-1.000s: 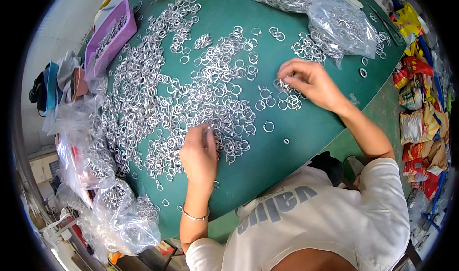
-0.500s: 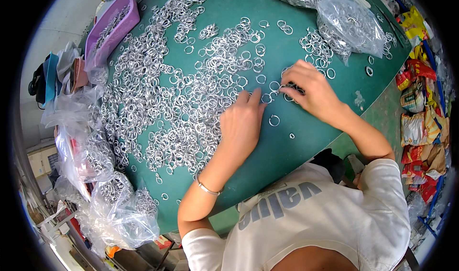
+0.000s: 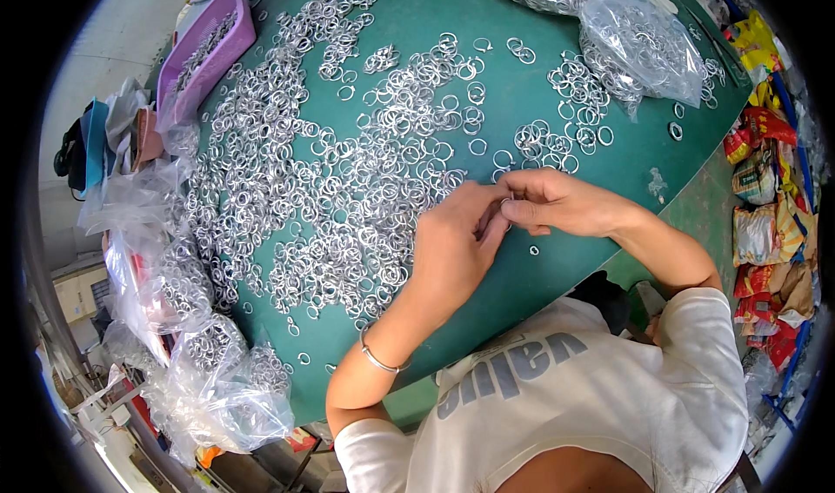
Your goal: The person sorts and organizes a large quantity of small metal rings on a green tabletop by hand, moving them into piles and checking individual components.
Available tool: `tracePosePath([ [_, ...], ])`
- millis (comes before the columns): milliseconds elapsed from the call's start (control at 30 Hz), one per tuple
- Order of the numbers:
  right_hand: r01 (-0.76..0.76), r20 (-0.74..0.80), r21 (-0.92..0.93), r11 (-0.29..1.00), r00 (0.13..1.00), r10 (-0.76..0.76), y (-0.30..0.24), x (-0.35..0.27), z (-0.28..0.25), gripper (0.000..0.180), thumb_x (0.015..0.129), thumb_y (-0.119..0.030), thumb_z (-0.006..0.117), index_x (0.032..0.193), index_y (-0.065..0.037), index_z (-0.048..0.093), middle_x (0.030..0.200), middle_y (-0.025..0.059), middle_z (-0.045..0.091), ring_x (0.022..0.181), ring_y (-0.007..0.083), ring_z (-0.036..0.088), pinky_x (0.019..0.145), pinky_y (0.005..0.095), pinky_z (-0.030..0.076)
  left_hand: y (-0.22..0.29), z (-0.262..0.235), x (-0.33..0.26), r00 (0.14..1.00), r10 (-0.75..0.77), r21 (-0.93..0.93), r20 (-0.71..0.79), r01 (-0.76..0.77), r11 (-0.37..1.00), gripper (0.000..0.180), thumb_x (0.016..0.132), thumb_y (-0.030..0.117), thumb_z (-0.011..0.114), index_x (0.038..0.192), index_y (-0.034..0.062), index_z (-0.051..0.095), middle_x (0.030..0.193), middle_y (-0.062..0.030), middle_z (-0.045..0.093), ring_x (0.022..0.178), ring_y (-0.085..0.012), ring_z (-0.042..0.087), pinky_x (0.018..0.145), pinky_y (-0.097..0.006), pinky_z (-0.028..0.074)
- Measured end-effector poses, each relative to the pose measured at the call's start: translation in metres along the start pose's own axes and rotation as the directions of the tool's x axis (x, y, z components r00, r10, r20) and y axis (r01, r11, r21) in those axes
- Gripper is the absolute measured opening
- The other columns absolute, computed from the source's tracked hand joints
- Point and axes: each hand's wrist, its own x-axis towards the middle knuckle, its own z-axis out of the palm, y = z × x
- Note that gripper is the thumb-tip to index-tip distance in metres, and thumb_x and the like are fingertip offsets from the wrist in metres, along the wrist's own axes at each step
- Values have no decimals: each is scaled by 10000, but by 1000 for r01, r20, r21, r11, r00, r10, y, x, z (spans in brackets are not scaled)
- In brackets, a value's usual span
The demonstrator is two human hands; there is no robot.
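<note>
Several small silver metal rings point(image 3: 348, 180) lie spread in heaps over a dark green table point(image 3: 409, 354). My left hand point(image 3: 452, 249) and my right hand point(image 3: 557, 201) meet fingertip to fingertip just above the table's near middle. Together they pinch a silver ring point(image 3: 506, 204) between their fingers; most of it is hidden by the fingers. A single loose ring point(image 3: 534, 250) lies on the green top just below my right hand. A thin bangle sits on my left wrist point(image 3: 380, 360).
Clear plastic bags of rings point(image 3: 639, 40) lie at the far right, and more bags point(image 3: 209, 389) hang off the near left edge. A purple tray point(image 3: 204, 53) with rings stands far left. Coloured packets point(image 3: 765, 206) pile up beyond the right edge.
My left hand has travelled right from the ring heap to meet my right hand. My right hand drew back toward me, and both now pinch a ring.
</note>
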Motion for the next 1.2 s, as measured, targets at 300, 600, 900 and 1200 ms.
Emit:
tracePosePath([
  [300, 174, -268, -214, 961, 936, -230, -21, 9, -31, 199, 809, -143, 621, 966, -20, 615, 687, 37, 548, 573, 152, 517, 463, 273, 391, -26, -14, 25, 1000, -15, 255, -23, 20, 967, 160, 765, 56, 657, 905, -7, 612, 520, -45, 429, 460, -145, 394, 460, -293, 340],
  [600, 86, -222, -821, 565, 863, -454, -19, 38, -29, 91, 778, -107, 599, 749, -21, 606, 712, 64, 585, 612, 200, 565, 518, 350, 442, -22, -13, 18, 996, -78, 312, -39, 86, 946, 185, 752, 94, 664, 908, 10, 615, 702, -125, 564, 575, -264, 541, 533, -361, 436],
  [900, 239, -208, 483, 842, 966, -155, -22, 14, -52, 223, 872, -246, 550, 749, -67, 501, 593, 27, 483, 464, 81, 402, 360, 205, 260, -25, 19, 22, 997, 10, 402, 73, -39, 915, 200, 724, 157, 702, 867, 43, 623, 749, -111, 583, 605, -277, 584, 547, -381, 456],
  [1200, -55, -171, -964, 260, 878, -447, -14, 8, -16, 201, 747, -166, 655, 923, -80, 614, 651, 155, 601, 627, 344, 589, 552, 439, 447, -16, 20, 19, 998, 8, 429, 67, -36, 903, 143, 741, 140, 673, 832, 46, 616, 780, -115, 585, 598, -301, 583, 531, -387, 455],
])
